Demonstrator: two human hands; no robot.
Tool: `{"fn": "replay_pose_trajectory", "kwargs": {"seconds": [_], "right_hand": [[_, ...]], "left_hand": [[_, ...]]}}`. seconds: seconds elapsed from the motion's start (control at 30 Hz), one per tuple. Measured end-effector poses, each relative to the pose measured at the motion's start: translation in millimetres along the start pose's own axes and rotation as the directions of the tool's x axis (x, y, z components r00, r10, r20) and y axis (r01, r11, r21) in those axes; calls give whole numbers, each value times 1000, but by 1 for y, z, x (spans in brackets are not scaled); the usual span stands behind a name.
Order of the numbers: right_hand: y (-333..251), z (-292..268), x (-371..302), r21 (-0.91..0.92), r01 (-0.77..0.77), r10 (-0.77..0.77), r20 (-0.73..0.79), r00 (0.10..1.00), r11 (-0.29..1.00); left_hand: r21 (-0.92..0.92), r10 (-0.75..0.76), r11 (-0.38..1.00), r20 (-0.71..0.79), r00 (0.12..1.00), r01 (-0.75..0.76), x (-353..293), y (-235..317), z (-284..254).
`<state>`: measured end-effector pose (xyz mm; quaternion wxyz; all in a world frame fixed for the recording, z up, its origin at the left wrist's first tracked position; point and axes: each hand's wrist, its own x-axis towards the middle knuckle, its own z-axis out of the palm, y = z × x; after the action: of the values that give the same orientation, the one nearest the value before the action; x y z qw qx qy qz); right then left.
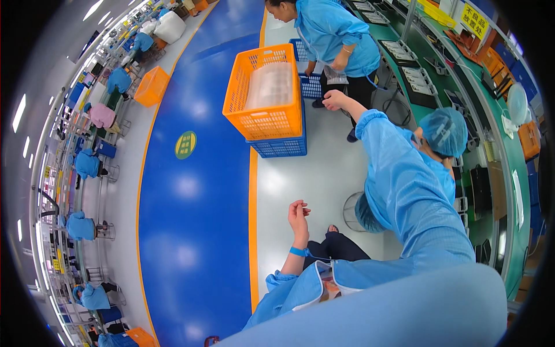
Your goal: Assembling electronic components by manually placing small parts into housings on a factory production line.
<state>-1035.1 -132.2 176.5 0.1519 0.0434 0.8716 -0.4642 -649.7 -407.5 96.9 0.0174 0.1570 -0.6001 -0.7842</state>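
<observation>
The right grip (333, 100) has its fingers curled near one another, and I cannot tell whether anything is pinched between them. Just beyond it hangs a clear bag (336, 76), below the hand (342, 58) of a standing co-worker (341, 34); whether the two touch is too small to judge. A careless brush there could knock the bag loose – thin, slack plastic probably slides easily.

The left grip (298, 215) is loosely curled, fingers apart, with nothing visible in it. Behind those fingers, a blue wrist strap (298, 252) trails a cord toward the lap, which might snag if that arm swung out.

Back along the right grip's arm, a seated co-worker (442, 136) is close by – an elbow could bump that person if either one turned. Left of the right grip, an orange crate (266, 122) of translucent pieces (270, 85) sits on a blue crate (282, 147); a hard sideways knock might shift the upper one.
</observation>
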Motion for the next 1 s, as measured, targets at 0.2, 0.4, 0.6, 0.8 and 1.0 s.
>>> {"fn": "replay_pose_trajectory", "kwargs": {"seconds": [0.2, 0.4, 0.6, 0.8, 1.0], "right_hand": [[0, -20, 62, 123, -203, 196, 63, 979, 972], [-54, -24, 140, 17, 15, -13, -143, 990, 1000], [-115, -70, 208, -380, 341, -499, -482, 720, 860], [-244, -87, 262, -559, 361, -632, -426, 648, 747], [-329, -121, 282, -689, 233, -721, -601, 344, 686]], "left_hand": [[-141, -140, 981, -35, 990, 134, 58, -1, 13], [-157, -109, 982, 4, 994, 109, 142, -10, 25], [-172, -124, 975, 94, 988, 139, 205, 21, 53], [-249, -182, 949, 63, 981, 192, 249, 28, 40], [-355, -222, 906, 62, 973, 229, 284, 37, 37]]}}
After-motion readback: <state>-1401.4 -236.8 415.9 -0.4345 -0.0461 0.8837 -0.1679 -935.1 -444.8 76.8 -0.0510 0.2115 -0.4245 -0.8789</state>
